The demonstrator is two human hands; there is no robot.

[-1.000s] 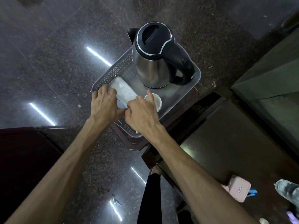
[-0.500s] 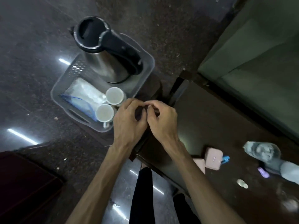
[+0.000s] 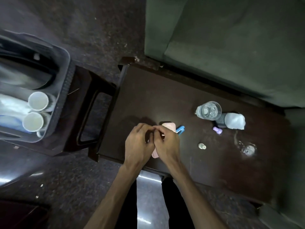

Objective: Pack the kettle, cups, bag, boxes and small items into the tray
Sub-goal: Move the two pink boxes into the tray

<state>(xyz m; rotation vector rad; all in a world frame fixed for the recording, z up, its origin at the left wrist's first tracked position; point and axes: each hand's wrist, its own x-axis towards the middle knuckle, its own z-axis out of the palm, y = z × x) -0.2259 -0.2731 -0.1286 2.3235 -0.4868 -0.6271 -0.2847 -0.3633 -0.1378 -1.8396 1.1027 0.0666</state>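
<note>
My left hand and right hand over dark wooden table, fingers curled, fingertips meeting above pink boxes; whether either grips a box, cannot tell. Two pink boxes, rounded corners, matte, partly hidden under hands; blue clip just beside. Grey plastic tray, perforated wall, on stool at left: steel kettle, two white cups, clear bag. No readable writing.

- The tray sits on a stool, left of the surface.
- Kettle, bag and two cups lie in the tray.
- Boxes, a glass and a small bottle lie on the surface.
</note>
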